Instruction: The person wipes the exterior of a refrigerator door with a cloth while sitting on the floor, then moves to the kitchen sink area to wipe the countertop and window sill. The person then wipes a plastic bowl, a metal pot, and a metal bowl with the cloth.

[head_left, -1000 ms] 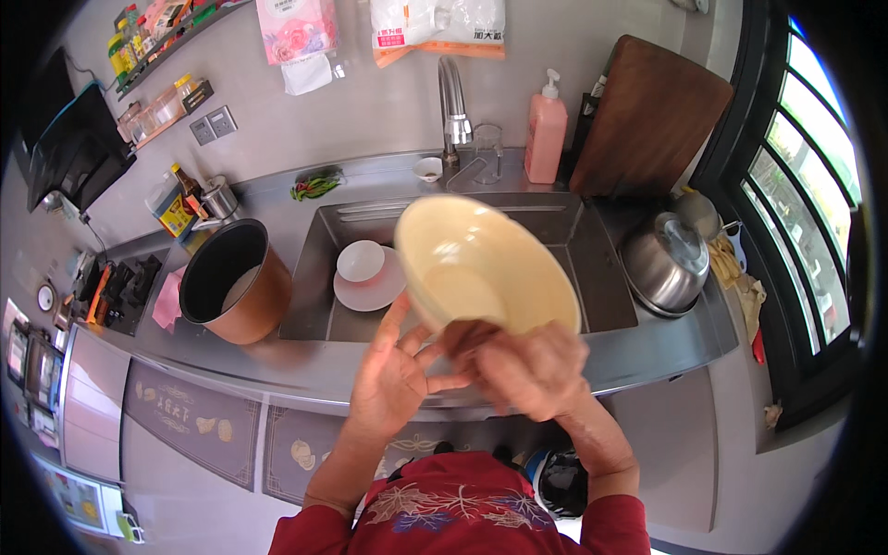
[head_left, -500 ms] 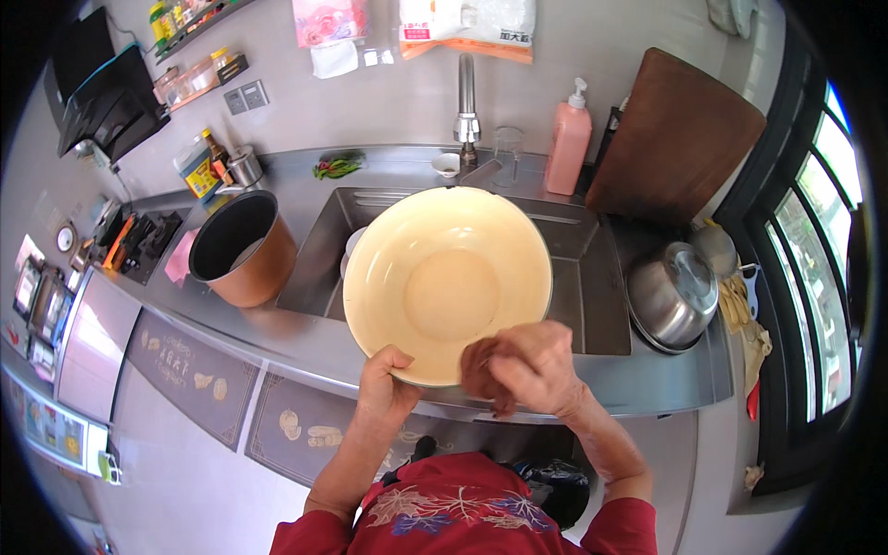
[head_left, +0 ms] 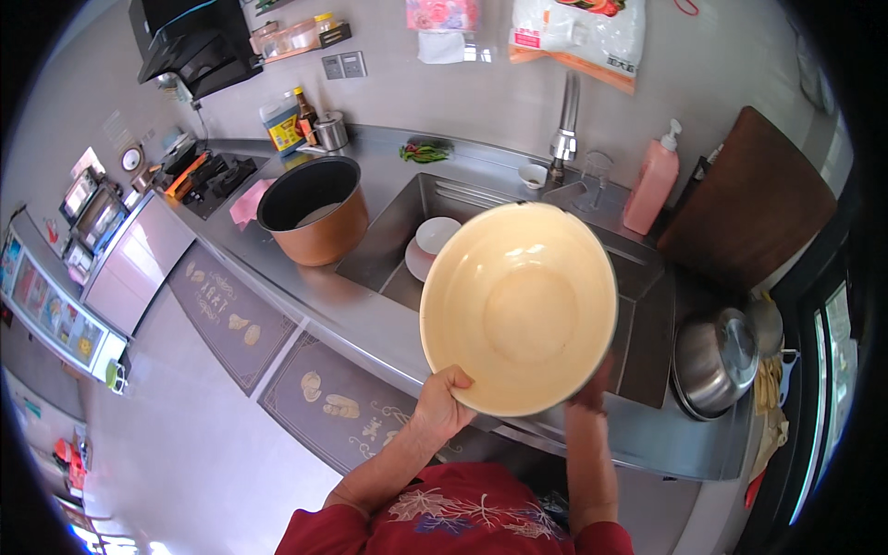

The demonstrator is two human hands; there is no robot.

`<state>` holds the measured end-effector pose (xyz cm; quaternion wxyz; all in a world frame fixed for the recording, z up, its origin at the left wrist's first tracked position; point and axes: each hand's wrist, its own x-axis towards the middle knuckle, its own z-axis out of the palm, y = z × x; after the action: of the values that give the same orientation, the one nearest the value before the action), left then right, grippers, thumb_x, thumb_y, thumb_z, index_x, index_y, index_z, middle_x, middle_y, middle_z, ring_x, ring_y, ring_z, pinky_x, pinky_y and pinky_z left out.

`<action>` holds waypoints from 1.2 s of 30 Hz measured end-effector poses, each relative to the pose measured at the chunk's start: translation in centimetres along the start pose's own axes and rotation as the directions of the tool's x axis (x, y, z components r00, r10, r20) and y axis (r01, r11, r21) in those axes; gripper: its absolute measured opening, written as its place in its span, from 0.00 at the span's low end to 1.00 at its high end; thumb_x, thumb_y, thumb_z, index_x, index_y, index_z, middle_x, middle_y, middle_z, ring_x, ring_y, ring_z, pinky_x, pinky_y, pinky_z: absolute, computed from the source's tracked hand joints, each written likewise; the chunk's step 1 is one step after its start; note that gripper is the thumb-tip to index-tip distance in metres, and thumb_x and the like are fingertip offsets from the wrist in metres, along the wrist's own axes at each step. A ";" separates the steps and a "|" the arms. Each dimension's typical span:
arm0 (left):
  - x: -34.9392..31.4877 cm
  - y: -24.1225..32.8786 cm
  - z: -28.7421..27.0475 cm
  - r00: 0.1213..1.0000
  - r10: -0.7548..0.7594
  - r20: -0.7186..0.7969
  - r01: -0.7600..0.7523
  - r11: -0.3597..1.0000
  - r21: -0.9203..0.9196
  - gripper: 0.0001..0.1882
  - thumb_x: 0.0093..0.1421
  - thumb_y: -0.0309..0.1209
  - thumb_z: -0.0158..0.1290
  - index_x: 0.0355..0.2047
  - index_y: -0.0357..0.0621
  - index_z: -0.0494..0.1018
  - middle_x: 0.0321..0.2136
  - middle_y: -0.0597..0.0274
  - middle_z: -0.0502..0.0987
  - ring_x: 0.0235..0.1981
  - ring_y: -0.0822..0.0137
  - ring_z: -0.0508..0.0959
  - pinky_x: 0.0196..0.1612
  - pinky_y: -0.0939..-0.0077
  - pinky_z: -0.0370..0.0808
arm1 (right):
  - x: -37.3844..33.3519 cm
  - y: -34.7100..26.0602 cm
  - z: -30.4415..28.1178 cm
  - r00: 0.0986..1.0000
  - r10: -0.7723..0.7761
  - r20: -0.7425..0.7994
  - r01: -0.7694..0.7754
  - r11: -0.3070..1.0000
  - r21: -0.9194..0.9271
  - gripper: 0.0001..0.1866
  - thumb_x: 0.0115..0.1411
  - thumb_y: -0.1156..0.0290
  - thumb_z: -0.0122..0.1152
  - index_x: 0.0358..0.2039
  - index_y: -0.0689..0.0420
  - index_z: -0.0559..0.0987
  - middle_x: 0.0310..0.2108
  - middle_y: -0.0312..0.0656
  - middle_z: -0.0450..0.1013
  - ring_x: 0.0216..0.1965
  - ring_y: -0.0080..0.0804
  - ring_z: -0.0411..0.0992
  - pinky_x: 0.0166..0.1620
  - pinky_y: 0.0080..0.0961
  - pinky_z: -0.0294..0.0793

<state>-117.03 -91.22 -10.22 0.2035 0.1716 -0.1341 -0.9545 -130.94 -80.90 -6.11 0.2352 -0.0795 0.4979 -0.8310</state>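
Head view: left fingers [head_left: 452, 376] hold cream basin [head_left: 527, 310] by its near rim; right hand [head_left: 591, 392] partly behind it, grip unclear.

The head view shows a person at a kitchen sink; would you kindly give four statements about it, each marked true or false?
1. The left hand holds the round, glossy cream basin by its rim. True.
2. The round copper-brown pot stands inside the sink. False: the pot stands on the grey steel counter.
3. The pink plastic pump bottle stands right of the silver metal faucet. True.
4. The brown wooden board lies flat. False: the board stands tilted upright.
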 end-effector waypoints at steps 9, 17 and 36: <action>-0.4 8.6 -0.6 0.877 0.445 -0.182 -0.413 0.891 0.189 0.21 0.46 0.18 0.41 0.44 0.27 0.64 0.41 0.51 0.72 0.44 0.57 0.75 0.50 0.65 0.72 | -1.6 5.5 3.4 0.846 -0.046 0.531 0.354 0.792 -0.497 0.12 0.58 0.62 0.52 0.39 0.53 0.74 0.30 0.32 0.72 0.27 0.18 0.70 0.21 0.15 0.65; 0.0 28.1 1.5 0.634 0.757 -0.160 -0.625 0.623 0.471 0.23 0.59 0.30 0.40 0.54 0.35 0.60 0.49 0.52 0.70 0.50 0.56 0.73 0.46 0.59 0.75 | -1.8 4.1 8.2 0.662 -0.168 0.730 0.687 0.525 -0.502 0.28 0.43 0.83 0.52 0.50 0.57 0.70 0.38 0.38 0.73 0.26 0.24 0.69 0.29 0.18 0.69; 6.4 44.4 -2.9 0.657 0.714 -0.240 -0.106 0.403 0.909 0.20 0.49 0.26 0.44 0.43 0.42 0.56 0.23 0.56 0.66 0.14 0.70 0.66 0.22 0.56 0.78 | -1.4 6.1 11.4 0.687 -0.265 0.677 0.725 0.187 -0.663 0.27 0.43 0.85 0.51 0.48 0.59 0.70 0.41 0.46 0.74 0.44 0.47 0.71 0.46 0.34 0.70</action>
<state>-106.22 -133.64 -0.14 0.3710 0.4987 -0.5408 -0.5667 -123.59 -91.66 -5.66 -0.0411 -0.5290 0.7436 -0.4069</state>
